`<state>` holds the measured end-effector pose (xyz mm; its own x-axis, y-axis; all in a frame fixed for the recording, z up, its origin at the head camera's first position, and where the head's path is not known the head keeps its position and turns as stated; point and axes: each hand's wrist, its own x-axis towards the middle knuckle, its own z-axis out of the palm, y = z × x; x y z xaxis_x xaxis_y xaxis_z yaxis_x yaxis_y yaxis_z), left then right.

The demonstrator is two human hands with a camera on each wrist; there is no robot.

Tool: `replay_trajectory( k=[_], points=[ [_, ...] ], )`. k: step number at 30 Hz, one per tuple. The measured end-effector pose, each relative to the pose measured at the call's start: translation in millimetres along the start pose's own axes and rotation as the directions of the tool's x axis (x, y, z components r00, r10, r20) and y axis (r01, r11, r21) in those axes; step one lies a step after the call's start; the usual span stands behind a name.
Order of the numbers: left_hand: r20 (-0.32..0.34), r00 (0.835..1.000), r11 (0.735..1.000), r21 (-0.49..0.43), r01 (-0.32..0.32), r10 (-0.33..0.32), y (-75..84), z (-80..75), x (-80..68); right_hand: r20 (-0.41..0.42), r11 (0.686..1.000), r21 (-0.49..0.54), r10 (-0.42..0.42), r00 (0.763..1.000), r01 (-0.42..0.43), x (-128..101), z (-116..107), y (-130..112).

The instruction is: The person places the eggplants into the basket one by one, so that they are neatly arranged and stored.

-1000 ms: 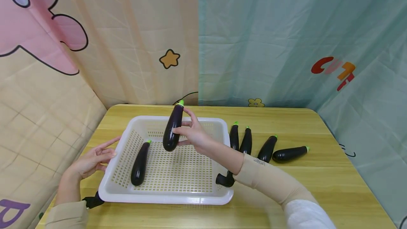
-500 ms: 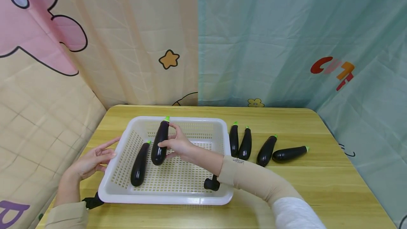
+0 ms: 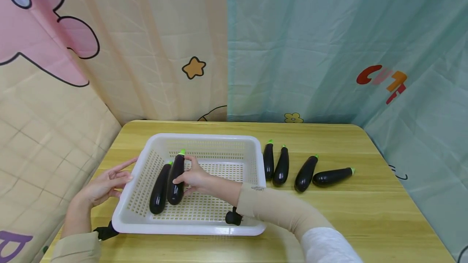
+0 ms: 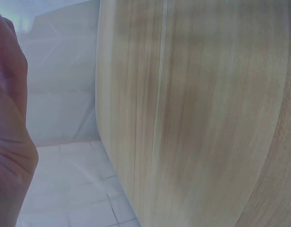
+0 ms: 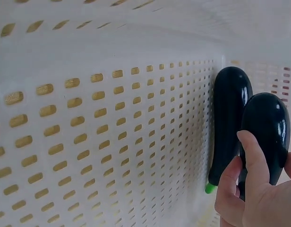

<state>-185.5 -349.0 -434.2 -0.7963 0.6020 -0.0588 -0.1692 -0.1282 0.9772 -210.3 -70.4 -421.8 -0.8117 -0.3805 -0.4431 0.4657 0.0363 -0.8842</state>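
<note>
My right hand [image 3: 195, 177] grips a dark purple eggplant [image 3: 176, 180] with a green stem, low inside the white plastic basket [image 3: 190, 230]. Just left of it, a second eggplant [image 3: 159, 190] lies on the basket floor. In the right wrist view the held eggplant [image 5: 266, 137] overlaps the lying eggplant [image 5: 228, 113], and thumb and fingers wrap its sides. My left hand [image 3: 107, 184] has its fingers, fairly straight, against the outside of the basket's left rim. Only part of the left hand [image 4: 11, 127] shows at the edge of the left wrist view.
Right of the basket, several eggplants lie on the wooden table [image 3: 358, 222]; the rightmost eggplant [image 3: 332, 177] lies nearly sideways. Printed curtains [image 3: 310, 52] stand behind the table. A black wrist camera [image 3: 234, 216] hangs from the right wrist over the basket.
My right hand has carried its eggplant left and down, from above the basket's middle to beside the lying eggplant. My left hand has stayed at the rim.
</note>
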Motion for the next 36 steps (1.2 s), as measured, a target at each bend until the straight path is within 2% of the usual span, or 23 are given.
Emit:
replay_trajectory(
  k=[8,19,29,36],
  points=[
    [0.001,1.000,1.000,-0.009,-0.006,0.006,0.8,0.5,-0.6,0.007,1.000,-0.013,0.006,1.000,-0.006,8.8,2.3,8.8],
    [0.024,1.000,0.999,-0.025,-0.020,0.021,0.2,0.4,0.1,0.078,0.996,-0.041,0.088,0.993,-0.084,18.9,1.4,19.1],
    [0.010,1.000,1.000,-0.021,-0.016,0.016,0.4,0.7,-0.4,0.100,0.994,-0.019,0.107,0.989,-0.106,24.8,0.8,25.9],
    [0.010,1.000,1.000,-0.016,-0.015,0.015,0.3,0.9,-0.5,0.114,0.990,-0.082,0.123,0.986,-0.114,25.1,0.6,27.4]
  ],
)
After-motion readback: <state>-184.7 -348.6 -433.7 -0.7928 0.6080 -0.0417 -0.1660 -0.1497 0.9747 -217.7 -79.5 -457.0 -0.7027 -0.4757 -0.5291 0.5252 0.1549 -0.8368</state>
